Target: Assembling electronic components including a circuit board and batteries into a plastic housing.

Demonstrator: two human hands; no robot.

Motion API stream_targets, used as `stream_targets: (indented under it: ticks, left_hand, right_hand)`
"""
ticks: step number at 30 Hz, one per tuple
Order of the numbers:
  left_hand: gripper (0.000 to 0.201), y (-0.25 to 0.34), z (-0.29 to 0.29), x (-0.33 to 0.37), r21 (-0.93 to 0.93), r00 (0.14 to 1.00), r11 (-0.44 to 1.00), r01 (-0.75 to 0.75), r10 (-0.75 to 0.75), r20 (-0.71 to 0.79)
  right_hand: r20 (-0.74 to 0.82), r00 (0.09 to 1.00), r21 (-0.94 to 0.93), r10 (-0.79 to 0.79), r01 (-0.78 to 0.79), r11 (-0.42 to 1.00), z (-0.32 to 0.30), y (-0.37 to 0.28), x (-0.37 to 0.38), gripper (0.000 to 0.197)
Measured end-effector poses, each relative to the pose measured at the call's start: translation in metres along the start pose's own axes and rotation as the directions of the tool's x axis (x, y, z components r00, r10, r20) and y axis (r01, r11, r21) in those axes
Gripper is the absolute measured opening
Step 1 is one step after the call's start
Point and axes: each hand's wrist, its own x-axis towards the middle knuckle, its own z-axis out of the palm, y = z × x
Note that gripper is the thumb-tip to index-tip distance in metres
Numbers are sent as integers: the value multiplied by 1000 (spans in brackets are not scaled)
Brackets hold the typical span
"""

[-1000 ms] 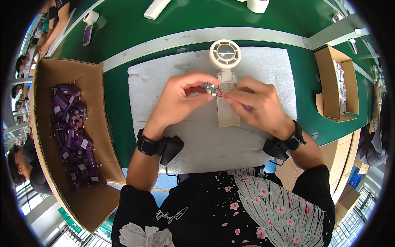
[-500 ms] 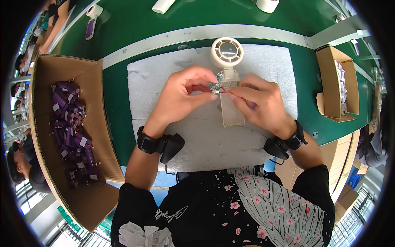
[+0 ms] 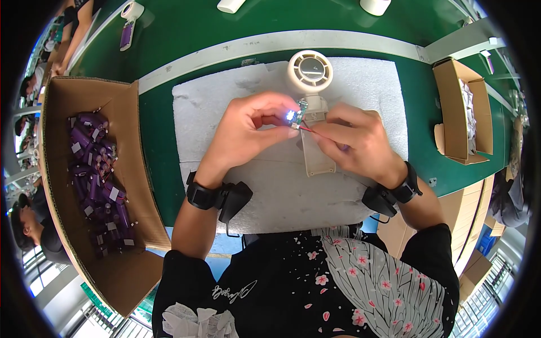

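Between its thumb and fingers, my left hand (image 3: 248, 129) grips a small green circuit board (image 3: 301, 114) by its edge. A bluish-white light glows on the board. Red wires (image 3: 306, 128) run from the board's lower end to my right hand (image 3: 358, 135), whose fingers are closed around them. A bit of purple, seemingly a battery, shows under the right hand; most of it is hidden. Just beyond my hands lies a cream handheld fan (image 3: 310, 72), its handle shell (image 3: 319, 160) open and pointing toward me, partly covered by the right hand.
A white foam sheet (image 3: 225, 84) covers the green table (image 3: 186, 22). At left stands a cardboard box (image 3: 127, 276) holding purple batteries (image 3: 93, 180); at right, a smaller carton (image 3: 448, 107) with white pieces. A metal rail (image 3: 236, 46) crosses behind. Other people work at far left.
The light on the circuit board has come on; it was dark before. Both hands keep nearly the same place, with the wires tilting slightly more.
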Motion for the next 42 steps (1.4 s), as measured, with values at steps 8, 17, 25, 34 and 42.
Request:
stream_targets:
  ticks: [8,17,25,34,42]
  left_hand:
    - [37,-7,3,3,169,980,966,-195,197,4]
    - [46,-5,9,2,376,973,898,-228,222,60]
    - [43,-7,14,1,427,963,872,-239,268,-8]
    - [33,-12,15,6,425,915,842,-331,397,-75]
    - [27,-12,15,6,488,893,800,-349,441,-85]
  right_hand:
    - [22,999,11,-32,32,999,1,0,2,6]
    - [-67,990,-19,123,-125,992,5,-7,2,13]
    - [-78,981,-74,180,-186,980,7,-13,4,27]
    - [-118,977,-80,177,-187,979,10,-9,2,32]
    - [-160,966,-43,203,-212,976,12,-9,3,32]
